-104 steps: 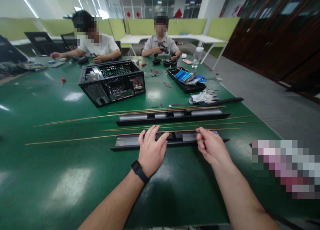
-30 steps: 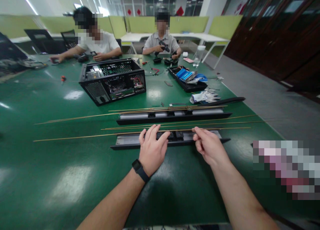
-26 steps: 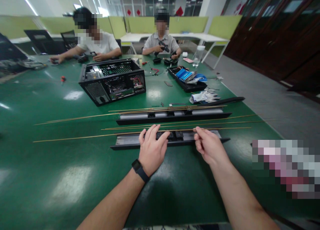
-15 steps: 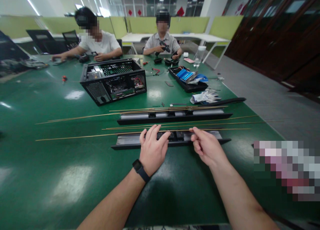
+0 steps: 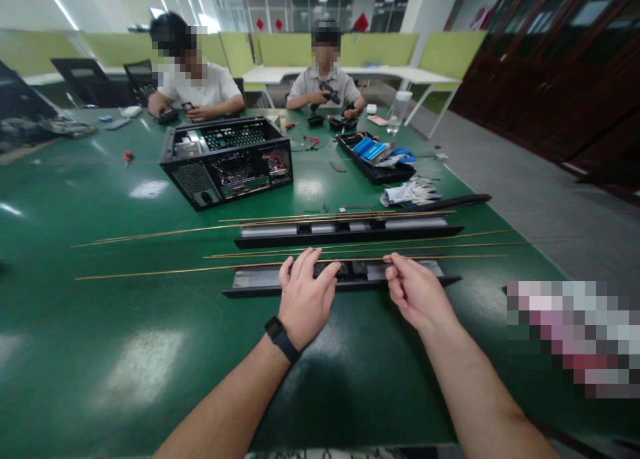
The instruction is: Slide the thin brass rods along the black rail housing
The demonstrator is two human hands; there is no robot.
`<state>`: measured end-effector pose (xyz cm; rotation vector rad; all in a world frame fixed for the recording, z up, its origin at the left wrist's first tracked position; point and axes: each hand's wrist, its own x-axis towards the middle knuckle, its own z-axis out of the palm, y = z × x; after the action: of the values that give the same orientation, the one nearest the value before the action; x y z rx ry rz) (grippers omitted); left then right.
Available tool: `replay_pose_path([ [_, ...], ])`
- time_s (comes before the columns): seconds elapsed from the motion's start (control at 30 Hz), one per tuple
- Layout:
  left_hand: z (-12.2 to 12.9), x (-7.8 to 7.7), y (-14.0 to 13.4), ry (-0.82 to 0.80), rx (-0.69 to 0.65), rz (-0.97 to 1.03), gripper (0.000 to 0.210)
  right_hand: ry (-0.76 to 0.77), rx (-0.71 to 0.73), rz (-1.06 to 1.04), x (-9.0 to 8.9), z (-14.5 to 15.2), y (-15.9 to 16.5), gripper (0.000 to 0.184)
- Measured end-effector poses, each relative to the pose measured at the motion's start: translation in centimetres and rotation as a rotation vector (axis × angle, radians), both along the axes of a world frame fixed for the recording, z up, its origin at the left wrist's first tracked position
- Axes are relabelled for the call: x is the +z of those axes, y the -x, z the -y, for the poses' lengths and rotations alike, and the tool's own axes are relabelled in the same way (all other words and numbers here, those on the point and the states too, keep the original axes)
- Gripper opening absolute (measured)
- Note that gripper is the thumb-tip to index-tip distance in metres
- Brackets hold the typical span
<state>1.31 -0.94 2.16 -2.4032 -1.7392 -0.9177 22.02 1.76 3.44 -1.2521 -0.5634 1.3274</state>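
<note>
My right hand pinches a long thin brass-coloured rod between thumb and fingertips. This rod runs crosswise over the near black-edged channel, which has a grey inside and black blocks in its middle. My left hand lies over the channel with fingers spread, its fingertips at the rod and blocks; whether it presses on the rod is hidden. Just beyond, more thin rods lie side by side. Farther back is a second, similar channel with thin rods across it.
An open black computer case stands behind the channels. To the right are a black tray of blue items, white gloves and a black strip. Two people sit across the green table.
The pinched rod has shifted slightly right with my right hand, while my left hand stays put. The person at left has drawn an outstretched arm back to a dark object.
</note>
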Motion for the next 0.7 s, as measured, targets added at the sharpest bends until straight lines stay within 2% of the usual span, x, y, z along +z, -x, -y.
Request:
replay_pose_path([
  [0.2,-0.02,-0.09,0.0,-0.006,-0.003,0.006,0.031,-0.014,0.052,0.062,-0.03,-0.02,0.21,0.029],
  [0.47,-0.05,-0.03,0.0,0.0,0.001,0.001,0.03,0.003,-0.021,0.009,0.08,-0.03,0.08,0.019],
  [0.7,-0.02,-0.04,-0.05,-0.003,0.002,0.007,0.031,-0.003,0.011,0.018,-0.14,0.0,0.05,0.023],
])
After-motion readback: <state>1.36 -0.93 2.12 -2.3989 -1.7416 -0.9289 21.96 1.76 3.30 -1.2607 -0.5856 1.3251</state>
